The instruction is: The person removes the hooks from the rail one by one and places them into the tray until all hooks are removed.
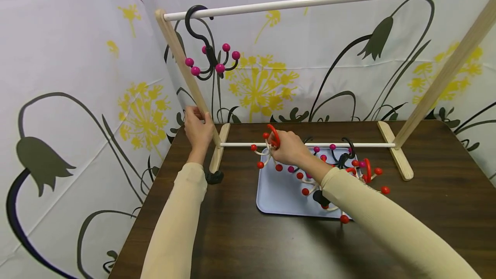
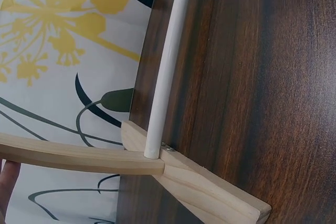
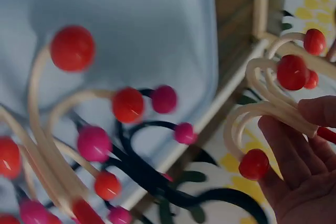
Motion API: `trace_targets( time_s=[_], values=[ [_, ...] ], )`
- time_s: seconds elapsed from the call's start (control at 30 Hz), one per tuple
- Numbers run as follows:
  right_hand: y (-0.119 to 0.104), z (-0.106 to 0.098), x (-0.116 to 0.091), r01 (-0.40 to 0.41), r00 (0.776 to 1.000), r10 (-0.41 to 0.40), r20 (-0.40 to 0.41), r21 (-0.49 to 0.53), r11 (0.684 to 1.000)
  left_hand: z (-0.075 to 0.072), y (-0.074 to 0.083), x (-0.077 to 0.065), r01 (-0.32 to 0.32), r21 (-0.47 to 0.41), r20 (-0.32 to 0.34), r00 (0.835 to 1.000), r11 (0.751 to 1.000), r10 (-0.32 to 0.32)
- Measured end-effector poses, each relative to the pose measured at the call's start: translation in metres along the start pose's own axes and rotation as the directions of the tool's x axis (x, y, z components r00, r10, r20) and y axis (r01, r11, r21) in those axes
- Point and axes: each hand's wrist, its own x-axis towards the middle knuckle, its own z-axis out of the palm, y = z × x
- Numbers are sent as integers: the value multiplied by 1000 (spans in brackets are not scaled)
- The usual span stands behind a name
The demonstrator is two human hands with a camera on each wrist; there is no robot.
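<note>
My right hand (image 1: 290,147) grips a multi-arm hanger (image 3: 273,108) with beige curved arms, red ball tips and a red hook, lifted over the left part of a pale blue tray (image 1: 271,195). In the right wrist view its thumb and fingers pinch the base of the arms, close to the hook. My left hand (image 1: 199,128) holds the left wooden post (image 2: 79,158) of a rack, low down. From the left end of the rack's top rod (image 1: 310,1) hangs a black hanger (image 1: 211,57) with magenta balls.
More hangers lie in a heap on the tray's right side, a black one (image 1: 342,158) with magenta balls and beige ones with red balls (image 3: 73,48), some overhanging the rim. Behind the tray runs the white lower rod (image 1: 248,144). The right post (image 1: 445,72) leans outward. A flowered curtain (image 1: 97,55) hangs behind.
</note>
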Motion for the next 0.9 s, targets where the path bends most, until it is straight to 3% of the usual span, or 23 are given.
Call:
trace_targets(
  time_s=[0.23,0.5,0.9],
  values=[
    [15,22,4,-8,1000,7,13,24,1000,-2,2,0,-5,-14,-2,1000,1000,5],
    [19,43,2,5,1000,-3,27,-56,998,-1,1,-1,-11,-17,-1,1000,1000,11],
    [23,46,1,-97,994,97,45,13,995,-2,1,-1,-16,-14,-4,1000,1000,16]
  ],
)
